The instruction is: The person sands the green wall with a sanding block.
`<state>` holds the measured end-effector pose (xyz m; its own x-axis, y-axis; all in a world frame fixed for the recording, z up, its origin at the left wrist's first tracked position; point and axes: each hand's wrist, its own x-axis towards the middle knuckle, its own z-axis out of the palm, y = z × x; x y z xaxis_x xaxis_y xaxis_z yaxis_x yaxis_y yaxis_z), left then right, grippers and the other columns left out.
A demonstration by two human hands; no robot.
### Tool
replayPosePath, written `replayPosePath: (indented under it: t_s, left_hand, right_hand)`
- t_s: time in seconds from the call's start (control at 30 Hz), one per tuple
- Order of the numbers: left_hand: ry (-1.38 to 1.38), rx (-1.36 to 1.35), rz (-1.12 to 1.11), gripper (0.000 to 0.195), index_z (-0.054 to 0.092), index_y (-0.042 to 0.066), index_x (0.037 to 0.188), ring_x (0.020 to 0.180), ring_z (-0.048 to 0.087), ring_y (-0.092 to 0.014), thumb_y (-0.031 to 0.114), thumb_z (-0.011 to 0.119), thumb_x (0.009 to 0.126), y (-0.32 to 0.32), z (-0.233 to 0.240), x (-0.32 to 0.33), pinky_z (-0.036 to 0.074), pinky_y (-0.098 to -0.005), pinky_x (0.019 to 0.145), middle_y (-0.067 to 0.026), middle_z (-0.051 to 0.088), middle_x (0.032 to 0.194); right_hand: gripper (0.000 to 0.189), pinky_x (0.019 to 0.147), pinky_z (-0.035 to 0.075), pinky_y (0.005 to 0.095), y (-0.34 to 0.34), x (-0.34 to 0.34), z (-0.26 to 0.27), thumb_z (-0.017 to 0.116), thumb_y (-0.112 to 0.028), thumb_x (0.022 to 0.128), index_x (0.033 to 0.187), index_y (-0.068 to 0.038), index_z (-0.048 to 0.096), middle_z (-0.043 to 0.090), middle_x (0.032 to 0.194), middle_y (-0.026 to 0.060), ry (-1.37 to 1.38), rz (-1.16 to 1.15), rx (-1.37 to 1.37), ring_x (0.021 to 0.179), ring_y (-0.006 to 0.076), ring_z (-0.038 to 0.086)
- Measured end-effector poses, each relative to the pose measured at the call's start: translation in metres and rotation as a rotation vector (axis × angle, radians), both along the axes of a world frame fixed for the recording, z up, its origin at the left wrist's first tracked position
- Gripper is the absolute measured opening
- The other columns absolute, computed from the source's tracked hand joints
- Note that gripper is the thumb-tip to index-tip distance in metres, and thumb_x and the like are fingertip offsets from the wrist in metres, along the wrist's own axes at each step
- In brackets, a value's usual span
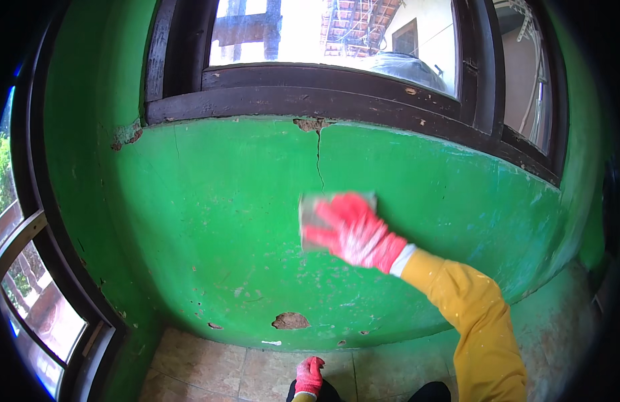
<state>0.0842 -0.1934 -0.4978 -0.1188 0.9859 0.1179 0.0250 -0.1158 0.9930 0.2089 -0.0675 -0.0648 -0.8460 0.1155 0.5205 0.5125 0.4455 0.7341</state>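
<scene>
My right hand (pixel 358 233), in a red-and-white work glove, presses a greyish rectangular sheet, apparently sandpaper (pixel 309 208), flat against the green painted wall (pixel 214 216). Both the hand and the sheet are blurred. A thin crack (pixel 318 156) runs down the wall from a chipped patch (pixel 310 124) under the window frame and ends just above the sheet. At the bottom of the view my left hand (pixel 310 376), gloved alike, rests by my knee with its fingers curled and nothing visible in it. Scuffs and small pale chips mark the paint below my right hand.
A dark wooden window frame (pixel 310 103) spans the wall above. Near the floor, bare plaster shows in a larger hole (pixel 290 320). To the left stands another dark-framed glazed panel (pixel 43 301). Beige tiles (pixel 199 352) cover the floor beneath me.
</scene>
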Motion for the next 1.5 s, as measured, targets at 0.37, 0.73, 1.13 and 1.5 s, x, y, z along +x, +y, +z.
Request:
replayPosePath:
  t_s: [0.37,0.73,1.13,1.5]
  left_hand:
    - [0.01,0.007,0.022,0.042,0.068,0.001,0.081,0.068,0.062,-0.02,0.034,0.046,0.094,-0.002,-0.02,-0.005,0.048,-0.0321,0.065,-0.0107,0.066,0.071]
    - [0.045,-0.04,0.047,0.039,0.069,0.002,0.084,0.073,0.062,-0.02,0.031,0.046,0.096,-0.004,-0.027,-0.007,0.049,-0.0328,0.072,-0.0106,0.067,0.075]
    - [-0.05,-0.197,-0.027,0.036,0.065,0.002,0.095,0.078,0.06,-0.023,0.036,0.054,0.096,-0.009,-0.028,-0.013,0.049,-0.0359,0.072,-0.0086,0.067,0.085]
    - [0.256,0.611,0.313,0.025,0.056,0.0,0.118,0.108,0.057,-0.035,0.012,0.052,0.096,0.084,0.226,-0.005,0.046,-0.0383,0.093,-0.0197,0.056,0.115]
  right_hand:
    - [0.068,0.1,0.035,0.0542,-0.006,-0.01,0.09,0.078,-0.031,0.071,0.136,-0.025,0.056,0.037,0.14,0.0158,0.597,-0.095,0.181,0.121,0.0375,0.042]
    - [0.071,0.101,0.036,0.0519,-0.01,-0.011,0.095,0.077,-0.034,0.07,0.137,-0.027,0.054,0.039,0.138,0.0144,0.401,-0.071,0.103,0.121,0.0352,0.042]
    - [0.085,0.112,0.027,0.0535,-0.002,0.017,0.048,0.083,-0.034,0.06,0.139,-0.031,0.053,0.031,0.147,0.0127,0.212,-0.061,0.003,0.132,0.038,0.033]
    - [0.09,0.113,0.028,0.0549,0.013,0.044,-0.017,0.088,-0.03,0.055,0.137,-0.029,0.052,0.029,0.15,0.0121,0.191,-0.008,-0.111,0.135,0.0391,0.032]
